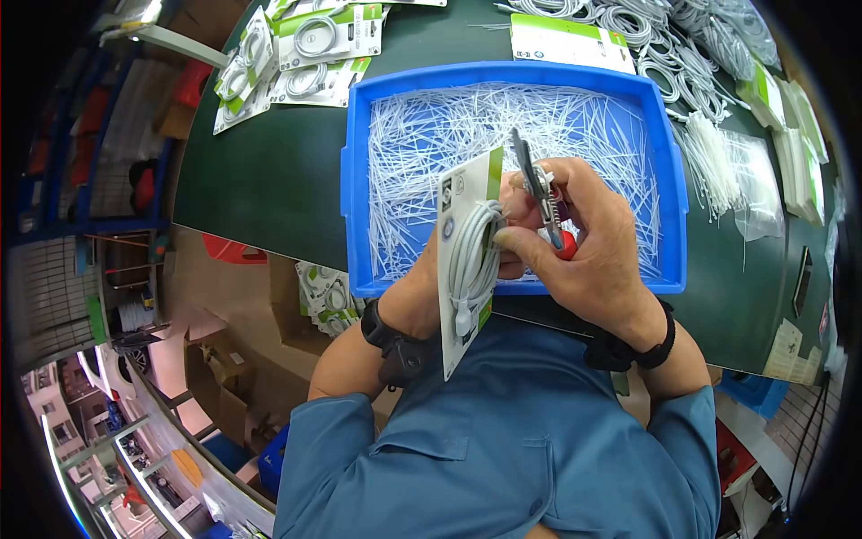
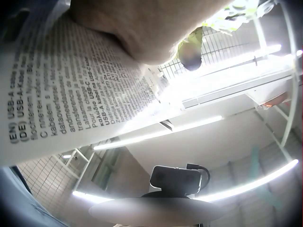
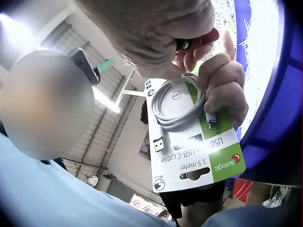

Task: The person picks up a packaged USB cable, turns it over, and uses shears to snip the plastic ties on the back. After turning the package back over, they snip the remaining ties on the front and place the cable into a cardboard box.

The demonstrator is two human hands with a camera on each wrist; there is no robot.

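Note:
My left hand grips a packaged USB cable card by its edge, fingers curled over the front. The white and green card stands nearly upright, with a coiled pale grey cable fastened to it. In the left wrist view the card's printed back fills the left side. My right hand holds small spring-loaded cutters with a red handle. Its thumb and the tool are close beside the top of the coil. Most of my left hand is hidden behind the card in the head view.
A blue tray strewn with thin white plastic strips stands on the green table. Packaged cables lie back left. Loose coiled cables, a bundle of white ties and stacked cards are on the right.

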